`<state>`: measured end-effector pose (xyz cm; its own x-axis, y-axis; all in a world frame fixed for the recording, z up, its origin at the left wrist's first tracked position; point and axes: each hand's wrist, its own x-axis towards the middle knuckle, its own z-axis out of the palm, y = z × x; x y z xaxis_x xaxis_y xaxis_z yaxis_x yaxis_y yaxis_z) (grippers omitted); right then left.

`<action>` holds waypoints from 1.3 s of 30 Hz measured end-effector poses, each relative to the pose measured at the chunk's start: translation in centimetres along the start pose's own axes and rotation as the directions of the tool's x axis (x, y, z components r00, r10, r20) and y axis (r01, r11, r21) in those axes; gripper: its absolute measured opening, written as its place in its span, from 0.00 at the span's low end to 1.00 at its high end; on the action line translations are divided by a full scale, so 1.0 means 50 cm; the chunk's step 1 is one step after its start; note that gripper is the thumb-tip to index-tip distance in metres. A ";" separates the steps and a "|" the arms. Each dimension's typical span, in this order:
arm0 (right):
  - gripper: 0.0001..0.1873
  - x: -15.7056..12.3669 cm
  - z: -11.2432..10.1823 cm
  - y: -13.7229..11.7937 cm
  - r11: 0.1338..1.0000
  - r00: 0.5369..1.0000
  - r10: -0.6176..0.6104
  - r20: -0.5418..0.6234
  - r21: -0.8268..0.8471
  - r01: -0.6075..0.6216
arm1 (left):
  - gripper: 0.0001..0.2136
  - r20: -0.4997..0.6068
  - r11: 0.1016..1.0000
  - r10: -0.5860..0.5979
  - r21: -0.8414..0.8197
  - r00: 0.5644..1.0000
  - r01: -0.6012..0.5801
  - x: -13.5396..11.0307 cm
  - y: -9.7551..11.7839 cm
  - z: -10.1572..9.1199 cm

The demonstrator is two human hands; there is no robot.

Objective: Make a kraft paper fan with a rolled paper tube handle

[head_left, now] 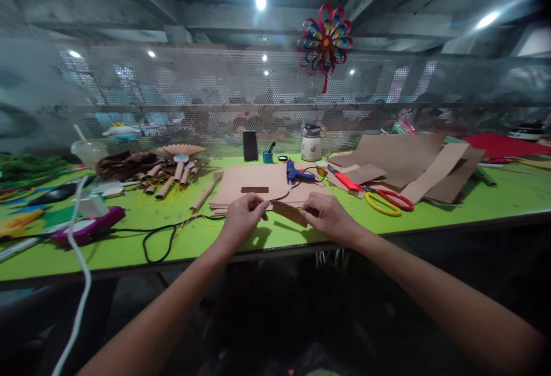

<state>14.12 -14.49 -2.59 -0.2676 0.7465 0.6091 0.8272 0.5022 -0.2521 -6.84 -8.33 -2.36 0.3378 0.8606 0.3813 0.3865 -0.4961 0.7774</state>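
Observation:
Near the table's front edge a small folded piece of brown cardboard is held up, slanting down to the right. My right hand is closed on its right end, thumb and fingers pinched. At its left end my left hand is pinched shut, the fingertips partly hiding their contact with it. Just beyond the hands lies a stack of brown card sheets. On that stack rest a narrow dark brown strip and a blue glue gun.
Scissors with red and yellow handles and large brown sheets lie right. A purple power strip, black cable and rolled paper tubes are left. A flask and phone stand behind, before a perforated screen.

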 end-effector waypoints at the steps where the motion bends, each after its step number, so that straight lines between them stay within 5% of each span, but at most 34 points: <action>1: 0.08 -0.002 0.004 -0.012 0.997 0.999 -0.022 -0.026 -0.080 0.019 | 0.14 0.025 0.997 -0.042 -0.063 0.999 0.044 -0.006 0.008 0.012; 6: 0.09 -0.012 0.029 -0.082 0.928 0.983 -0.169 -0.065 -0.347 0.137 | 0.15 0.142 0.927 -0.134 -0.332 0.981 0.175 -0.019 0.033 0.075; 10: 0.07 -0.019 0.022 -0.115 0.954 0.990 -0.136 -0.044 -0.275 0.119 | 0.13 0.188 0.878 -0.152 -0.425 0.970 0.220 -0.011 0.035 0.076; 16: 0.08 0.006 -0.029 -0.073 0.961 0.970 -0.244 0.010 -0.134 0.243 | 0.16 0.404 0.996 -0.028 -0.066 0.914 0.060 -0.006 0.042 0.022; 23: 0.08 0.030 -0.025 0.002 0.947 0.921 -0.288 0.263 -0.064 0.315 | 0.15 0.581 0.945 0.098 0.200 0.808 -0.258 0.011 0.037 0.003; 28: 0.08 0.024 -0.006 0.022 0.971 0.912 -0.219 0.348 0.164 0.171 | 0.17 0.526 0.866 0.253 0.251 0.812 -0.433 0.006 0.008 0.023; 39: 0.04 0.013 0.055 0.029 0.939 0.932 -0.260 0.252 0.292 0.183 | 0.08 0.438 0.863 0.236 0.315 0.867 -0.394 -0.016 -0.019 0.018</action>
<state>13.76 -12.08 -4.60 -0.5889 0.6754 0.4439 0.5834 0.7354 -0.3449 -6.72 -8.65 -3.84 0.7605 0.5785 0.2949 0.4706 -0.8040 0.3635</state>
